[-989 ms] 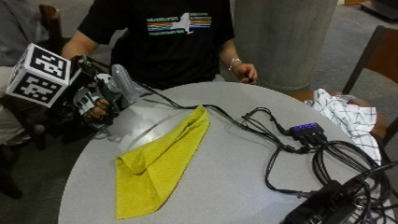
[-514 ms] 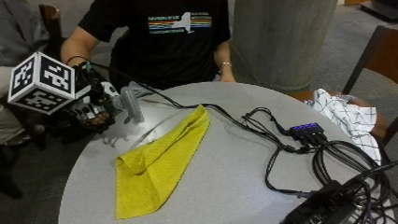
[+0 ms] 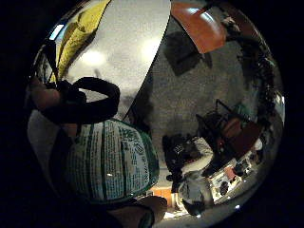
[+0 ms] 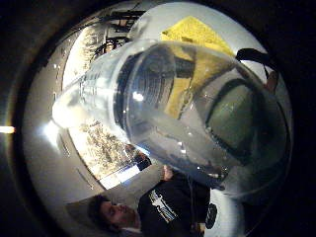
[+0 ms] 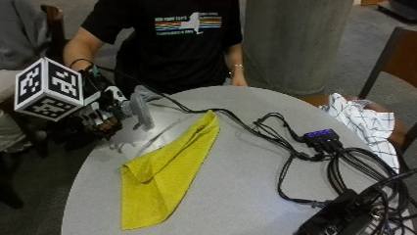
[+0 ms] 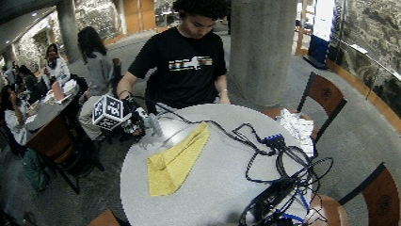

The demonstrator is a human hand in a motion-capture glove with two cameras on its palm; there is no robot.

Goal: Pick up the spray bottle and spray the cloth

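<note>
Gloved right hand (image 5: 98, 115) curled round spray bottle (image 5: 139, 106) at left of frame — lifted, aim next at yellow cloth (image 5: 166, 172) — then squeeze trigger.

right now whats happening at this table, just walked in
A person in a black t-shirt is at a round grey table, gripping a clear spray bottle in the gloved right hand at the table's edge. The bottle is lifted off the surface, its nozzle toward the yellow cloth lying folded on the table. No spray is visible. A cable hub and a checked cloth lie at the far side.
</note>
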